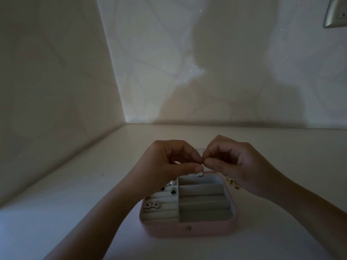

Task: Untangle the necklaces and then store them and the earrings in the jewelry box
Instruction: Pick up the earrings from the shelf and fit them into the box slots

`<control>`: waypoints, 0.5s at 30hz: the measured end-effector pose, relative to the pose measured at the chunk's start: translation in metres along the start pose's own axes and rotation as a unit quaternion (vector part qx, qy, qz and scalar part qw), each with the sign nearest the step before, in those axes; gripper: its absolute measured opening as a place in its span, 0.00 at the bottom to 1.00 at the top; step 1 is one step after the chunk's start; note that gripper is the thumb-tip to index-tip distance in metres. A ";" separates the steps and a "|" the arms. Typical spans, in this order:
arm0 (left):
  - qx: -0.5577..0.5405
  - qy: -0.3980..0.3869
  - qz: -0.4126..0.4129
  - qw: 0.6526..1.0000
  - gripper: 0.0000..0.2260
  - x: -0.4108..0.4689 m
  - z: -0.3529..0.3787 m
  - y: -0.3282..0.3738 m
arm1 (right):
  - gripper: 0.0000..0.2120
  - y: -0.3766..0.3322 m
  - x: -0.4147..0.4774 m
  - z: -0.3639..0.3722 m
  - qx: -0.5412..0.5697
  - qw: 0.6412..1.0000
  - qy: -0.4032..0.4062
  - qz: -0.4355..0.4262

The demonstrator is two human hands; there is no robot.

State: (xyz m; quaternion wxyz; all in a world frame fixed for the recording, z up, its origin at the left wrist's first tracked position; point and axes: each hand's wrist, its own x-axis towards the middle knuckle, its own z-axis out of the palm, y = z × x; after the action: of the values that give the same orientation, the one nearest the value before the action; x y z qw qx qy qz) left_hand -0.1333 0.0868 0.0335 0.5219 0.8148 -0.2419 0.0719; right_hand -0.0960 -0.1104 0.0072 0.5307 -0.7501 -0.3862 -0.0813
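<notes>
A pink jewelry box (187,230) lies open on the white table, its grey padded rows facing up. Bow-shaped earrings (151,204), small black stud earrings (173,191) and pearl earrings (172,183) sit in the left rows. Above the box's far edge, my left hand (169,164) and my right hand (231,162) meet fingertip to fingertip, both pinching one small silver earring (199,173) whose loop hangs below my fingers. Small gold jewelry pieces (232,182) lie on the table right of the box, partly hidden by my right wrist.
The white table (75,203) runs into a corner between two pale walls; the left wall is close. A wall socket plate (336,13) sits at the top right. The scene is dim, with shadows on the back wall.
</notes>
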 end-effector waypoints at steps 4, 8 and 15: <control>0.008 -0.008 -0.009 1.000 0.06 0.000 -0.002 0.002 | 0.06 0.001 -0.001 0.002 -0.001 1.000 -0.008 -0.010; 0.022 -0.076 -0.086 0.993 0.05 -0.001 -0.016 0.005 | 0.04 0.002 -0.002 0.004 0.015 1.000 -0.022 0.008; 0.032 -0.275 -0.232 0.933 0.04 -0.009 -0.049 0.005 | 0.02 0.015 -0.004 0.008 -0.201 0.979 -0.042 -0.014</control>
State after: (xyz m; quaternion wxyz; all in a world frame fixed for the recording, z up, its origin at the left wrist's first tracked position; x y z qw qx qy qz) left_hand -0.1368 0.1315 0.0559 0.4105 0.8527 -0.1779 -0.2698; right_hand -0.0911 -0.1082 -0.0094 0.3515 -0.8387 -0.3942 -0.1327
